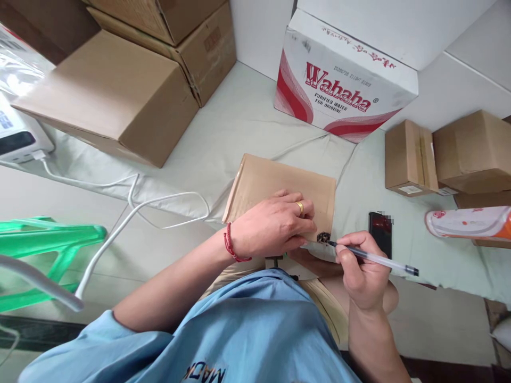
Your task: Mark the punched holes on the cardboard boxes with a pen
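Observation:
My left hand (pixel 275 226), with a gold ring and a red bead bracelet, lies fingers down on the near edge of a brown padded envelope (pixel 275 183) and pinches a small dark object (pixel 323 237) at its corner. My right hand (pixel 359 266) is closed around a clear ballpoint pen (pixel 375 259). The pen's tip touches that small dark object. The envelope rests on a pale sheet-covered surface (pixel 239 127) in front of me.
Brown cardboard boxes (pixel 115 96) are stacked at the far left, a white and red Wahaha water carton (pixel 343 80) at the back, smaller boxes (pixel 411 157) at right. A black phone (pixel 381 230) lies beside my right hand. A white cable (pixel 131 205) and green plastic stool (pixel 43 250) sit left.

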`<state>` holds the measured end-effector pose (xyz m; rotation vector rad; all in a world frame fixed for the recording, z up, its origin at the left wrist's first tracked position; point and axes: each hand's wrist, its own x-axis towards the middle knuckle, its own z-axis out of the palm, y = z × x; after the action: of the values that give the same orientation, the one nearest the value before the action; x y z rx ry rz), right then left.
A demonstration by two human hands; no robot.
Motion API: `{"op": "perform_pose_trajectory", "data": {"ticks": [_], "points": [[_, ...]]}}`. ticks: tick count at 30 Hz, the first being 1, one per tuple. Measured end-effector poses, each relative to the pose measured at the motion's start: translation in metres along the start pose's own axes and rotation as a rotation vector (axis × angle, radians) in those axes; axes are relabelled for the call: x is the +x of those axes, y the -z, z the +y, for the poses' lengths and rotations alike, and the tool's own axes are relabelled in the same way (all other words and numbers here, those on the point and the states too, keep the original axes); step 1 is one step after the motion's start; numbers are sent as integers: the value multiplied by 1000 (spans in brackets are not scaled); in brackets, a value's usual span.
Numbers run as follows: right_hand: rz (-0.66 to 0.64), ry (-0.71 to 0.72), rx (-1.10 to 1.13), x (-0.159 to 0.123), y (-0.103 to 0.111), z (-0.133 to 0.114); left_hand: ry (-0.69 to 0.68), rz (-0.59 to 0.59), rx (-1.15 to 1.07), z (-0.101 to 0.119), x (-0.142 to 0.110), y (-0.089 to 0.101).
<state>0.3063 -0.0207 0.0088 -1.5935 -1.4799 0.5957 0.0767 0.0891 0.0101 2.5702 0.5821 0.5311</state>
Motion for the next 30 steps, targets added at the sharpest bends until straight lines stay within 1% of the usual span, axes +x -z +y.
{"op": "perform_pose_trajectory", "data": {"ticks": [3,8,13,17,21,23,26,30], "points": [[-53,-11,1,3,2,-2,4,0,-2,0,0,0],[-30,-19,-2,2,7,3,2,-2,-5,0,0,1],[-79,-37,-9,2,10,5,4,7,8,0,0,0],[-28,-10,-18,5,11,4,3,5,9,0,-1,0],[-55,7,-31,7,7,2,5,7,10,1,-1,0],[-51,0,-54,6,4,2,4,8,14,1,-1,0],[-2,-20,-86,6,4,5,-1,4,12,1,-1,1],[21,-29,-60,5,8,8,0,3,9,1,0,0]]}}
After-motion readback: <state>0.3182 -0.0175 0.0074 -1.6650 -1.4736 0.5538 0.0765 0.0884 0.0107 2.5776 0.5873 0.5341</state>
